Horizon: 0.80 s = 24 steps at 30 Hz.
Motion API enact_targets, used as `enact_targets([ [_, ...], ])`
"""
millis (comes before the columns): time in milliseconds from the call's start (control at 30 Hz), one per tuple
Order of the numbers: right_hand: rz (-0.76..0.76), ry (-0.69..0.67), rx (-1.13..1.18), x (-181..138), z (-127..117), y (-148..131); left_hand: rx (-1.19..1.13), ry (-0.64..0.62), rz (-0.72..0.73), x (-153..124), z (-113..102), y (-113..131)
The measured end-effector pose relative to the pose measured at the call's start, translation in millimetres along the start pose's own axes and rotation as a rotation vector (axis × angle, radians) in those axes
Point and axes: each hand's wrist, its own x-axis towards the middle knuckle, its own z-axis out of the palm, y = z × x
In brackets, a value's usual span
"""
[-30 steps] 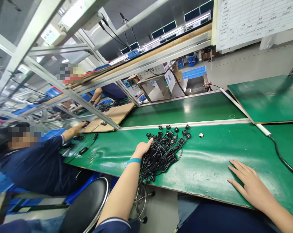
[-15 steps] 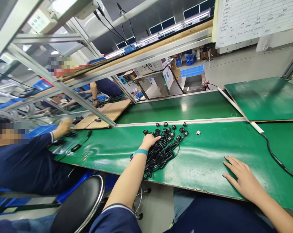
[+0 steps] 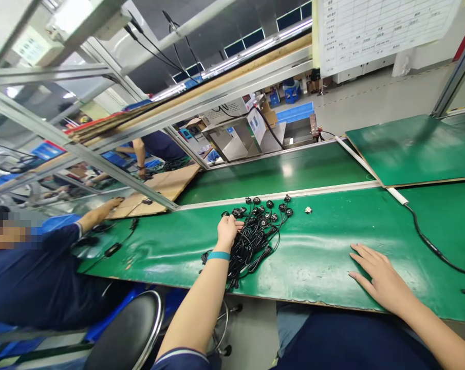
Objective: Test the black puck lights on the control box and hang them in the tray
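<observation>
A tangled bundle of black cables (image 3: 255, 241) with round black ends lies on the green bench top (image 3: 324, 241). My left hand (image 3: 227, 229), with a teal band on its wrist, rests on the left side of the bundle, and its fingers curl into the cables. My right hand (image 3: 378, 275) lies flat on the green surface to the right, fingers spread, holding nothing. A small pale part (image 3: 308, 209) sits alone just right of the round cable ends.
A black cable (image 3: 428, 244) runs from a white tube across the right of the bench. A green board (image 3: 413, 149) lies at the back right. A seated person in dark blue (image 3: 35, 277) works on the left. A black stool (image 3: 128, 334) stands below the bench edge.
My left hand has moved further onto the cable bundle and its fingers have closed into it. My right hand has stayed flat. The view has drifted slightly to the right.
</observation>
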Motion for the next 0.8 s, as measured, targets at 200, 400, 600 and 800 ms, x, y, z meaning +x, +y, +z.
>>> enact_targets([
  [200,0.011,0.009,0.028,1.5,-4.4,-4.0,-0.09,-0.034,0.052,-13.7,-8.3,9.8],
  [400,0.004,-0.017,-0.002,0.9,-4.2,-3.3,-0.062,-0.189,-0.037,-25.7,-11.5,13.7],
  [600,0.007,-0.01,0.018,1.0,-4.9,-3.9,0.081,-0.287,-0.027,-31.1,-5.9,15.8],
  [800,0.016,-0.004,0.04,1.9,-6.6,-6.1,0.321,-0.099,0.141,-26.2,-5.5,11.6],
])
